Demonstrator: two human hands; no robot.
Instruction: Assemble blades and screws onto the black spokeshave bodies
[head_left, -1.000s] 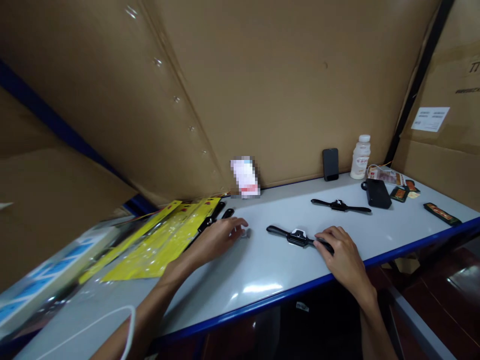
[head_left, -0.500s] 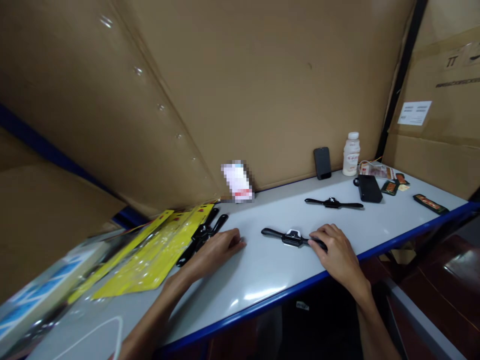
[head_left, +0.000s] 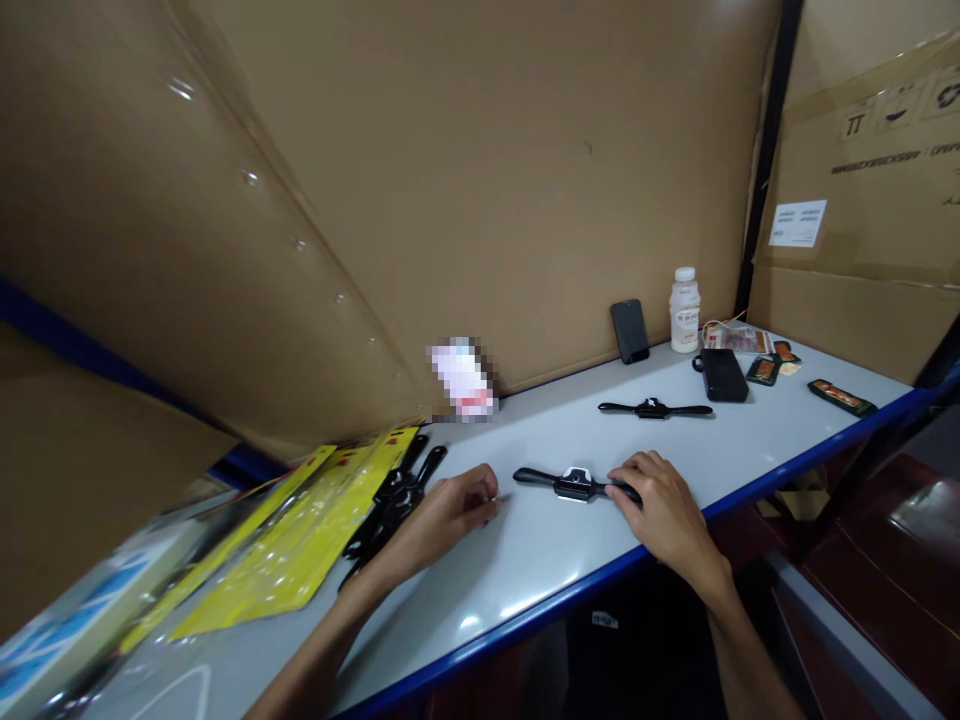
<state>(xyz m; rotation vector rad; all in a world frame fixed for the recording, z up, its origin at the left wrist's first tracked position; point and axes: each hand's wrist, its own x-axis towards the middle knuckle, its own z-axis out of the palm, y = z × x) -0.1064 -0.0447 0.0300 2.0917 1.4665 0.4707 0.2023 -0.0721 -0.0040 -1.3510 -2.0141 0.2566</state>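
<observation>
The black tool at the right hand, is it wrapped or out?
Out: the black tool shows bare, no wrapping over its middle; the right hand holds one end.

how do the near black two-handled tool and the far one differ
The near tool has the right hand gripping one handle; the far tool lies untouched. The near tool shows a broad pale plate at its middle, the far tool only a small bright spot. Both are black, with a handle on each side of a central body.
</observation>
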